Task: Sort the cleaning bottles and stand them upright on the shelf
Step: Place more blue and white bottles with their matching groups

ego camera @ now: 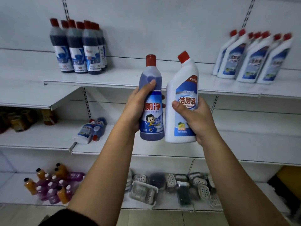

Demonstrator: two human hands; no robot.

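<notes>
Centre frame, a round bottle [151, 121] is just left of a bent-neck bottle [180, 123], before the top shelf [123, 79]. On it, round bottles [76, 51] stand upper left, bent-neck bottles [254, 62] upper right.

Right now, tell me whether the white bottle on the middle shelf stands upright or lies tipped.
Tipped: the white bottle lies on its side on the middle shelf, beside a blue bottle also lying down.

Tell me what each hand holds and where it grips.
Left hand grips the blue bottle around its middle; right hand grips the white bottle around its lower half.
</notes>
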